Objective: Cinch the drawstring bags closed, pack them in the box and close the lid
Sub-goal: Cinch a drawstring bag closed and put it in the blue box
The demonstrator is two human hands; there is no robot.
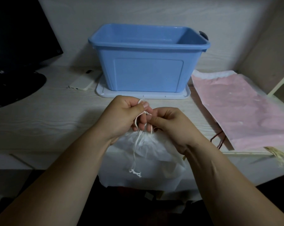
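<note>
Plainly, we find little writing here: a few pale marks on the lower edge of the one dark monitor (pixel 15 38) at far left are too blurred to read.

By count, we see two hands, one box, one lid, one phone and two drawstring bags that we can tell apart. The left hand (pixel 123 115) has its fingers curled round a loop of the white cord (pixel 135 149), with the thumb pressing the loop against the forefinger. The right hand (pixel 172 126) touches it, pinching the same cord between thumb and fingers just above the bag's mouth. The white bag (pixel 152 160) sits under both hands at the near edge of the surface (pixel 48 119), its mouth gathered tight and its body drooping over that edge. One knotted end of the cord dangles in front of it.

Behind the hands the blue box (pixel 147 69) stands open on the white lid (pixel 103 91), which lies flat beneath it. The pink bag (pixel 245 111) lies flat to the right of the box, well apart from the hands, with a white border around it. We cannot tell whether more bags lie beneath it. A dark red cord (pixel 218 139) shows at its near left corner. The white phone (pixel 84 81) lies just left of the lid.
</note>
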